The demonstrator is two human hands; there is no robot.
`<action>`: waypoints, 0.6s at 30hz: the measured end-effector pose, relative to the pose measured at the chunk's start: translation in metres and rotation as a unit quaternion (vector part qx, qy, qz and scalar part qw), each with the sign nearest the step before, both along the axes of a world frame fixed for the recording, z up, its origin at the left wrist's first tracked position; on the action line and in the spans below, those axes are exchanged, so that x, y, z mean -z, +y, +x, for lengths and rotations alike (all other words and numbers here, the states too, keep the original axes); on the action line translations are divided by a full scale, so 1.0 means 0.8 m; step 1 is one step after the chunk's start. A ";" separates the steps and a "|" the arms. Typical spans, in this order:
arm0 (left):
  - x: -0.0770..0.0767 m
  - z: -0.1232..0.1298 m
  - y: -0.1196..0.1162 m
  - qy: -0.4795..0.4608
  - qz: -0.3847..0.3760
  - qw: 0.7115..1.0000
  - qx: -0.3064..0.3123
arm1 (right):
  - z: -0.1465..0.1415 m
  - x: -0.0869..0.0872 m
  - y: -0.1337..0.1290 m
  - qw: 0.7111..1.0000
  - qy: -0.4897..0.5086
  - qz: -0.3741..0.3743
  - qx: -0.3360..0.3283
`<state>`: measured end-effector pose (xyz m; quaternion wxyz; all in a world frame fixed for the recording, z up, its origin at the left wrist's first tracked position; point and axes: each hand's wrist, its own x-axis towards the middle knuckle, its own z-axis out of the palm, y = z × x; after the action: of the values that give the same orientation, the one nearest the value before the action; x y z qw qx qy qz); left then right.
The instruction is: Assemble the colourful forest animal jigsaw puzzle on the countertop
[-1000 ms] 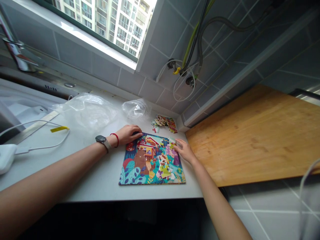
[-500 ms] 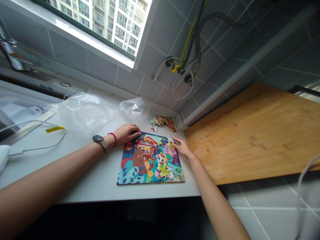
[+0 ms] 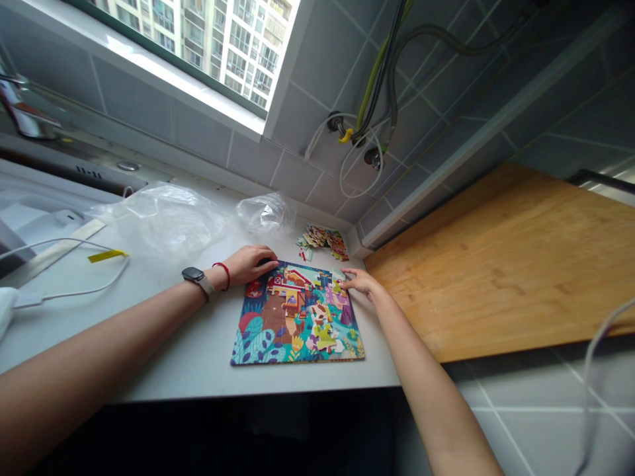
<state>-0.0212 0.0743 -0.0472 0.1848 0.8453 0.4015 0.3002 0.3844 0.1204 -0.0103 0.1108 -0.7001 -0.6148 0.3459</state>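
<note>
Jigsaw puzzle [image 3: 296, 314], left hand [image 3: 251, 264] at top edge, right hand [image 3: 362, 283] on corner

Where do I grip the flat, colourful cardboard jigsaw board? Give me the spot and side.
Best pinch the jigsaw board at its near edge, both corners, coming from the front. It lies flat and thin on the white counter, and that edge is free; the left hand and right hand rest at the far edge.
</note>
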 end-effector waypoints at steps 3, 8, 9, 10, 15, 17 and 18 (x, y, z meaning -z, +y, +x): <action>0.002 0.000 0.001 0.000 -0.001 1.000 0.000 | -0.005 -0.010 0.011 0.997 -0.068 -0.022 -0.019; 0.001 0.001 0.000 0.000 0.002 1.000 0.000 | -0.022 -0.032 0.054 0.974 -0.198 -0.083 -0.072; 0.001 0.000 0.000 -0.001 0.002 1.000 0.000 | -0.025 -0.035 0.062 0.967 -0.219 -0.094 -0.086; 0.000 0.000 -0.001 -0.002 0.002 1.000 -0.001 | -0.028 -0.039 0.068 0.961 -0.235 -0.102 -0.101; -0.001 0.000 -0.001 -0.005 0.001 1.000 0.002 | -0.030 -0.046 0.071 0.941 -0.282 -0.106 -0.153; -0.001 0.000 0.000 -0.005 0.001 1.000 -0.001 | -0.026 -0.047 0.062 0.940 -0.286 -0.087 -0.167; -0.001 0.000 0.000 -0.006 0.001 1.000 -0.003 | -0.023 -0.048 0.056 0.940 -0.286 -0.069 -0.175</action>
<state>-0.0209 0.0741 -0.0468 0.1858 0.8426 0.4025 0.3057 0.3660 0.1651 0.0279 -0.1808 -0.6572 -0.7076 0.1863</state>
